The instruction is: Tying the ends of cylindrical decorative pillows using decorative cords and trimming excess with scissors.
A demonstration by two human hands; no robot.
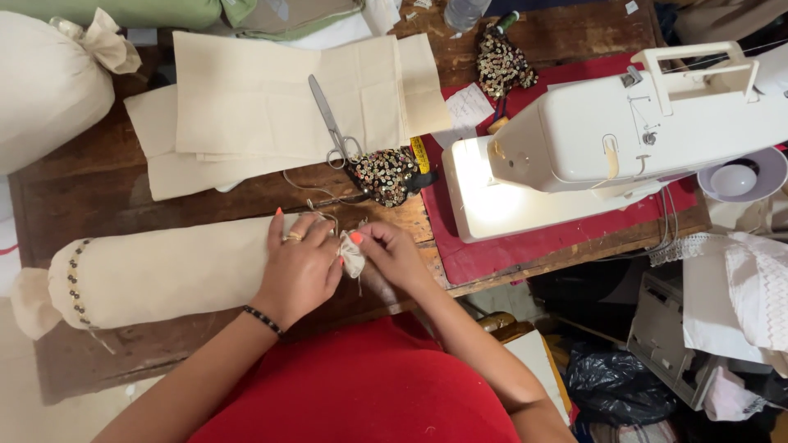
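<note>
Hands are meeting at the right end of a cream bolster lying near-left on the table: left hand is clamping its gathered end, right hand pinching it; scissors are lying farther back.

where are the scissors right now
In the head view, the scissors lie on the stacked cream fabric pieces at the back of the wooden table, left of the sewing machine, handles beside the sequined trim.

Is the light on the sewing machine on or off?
On. The bed under the sewing machine glows bright white, far brighter than the wooden table and red mat around it.
</note>
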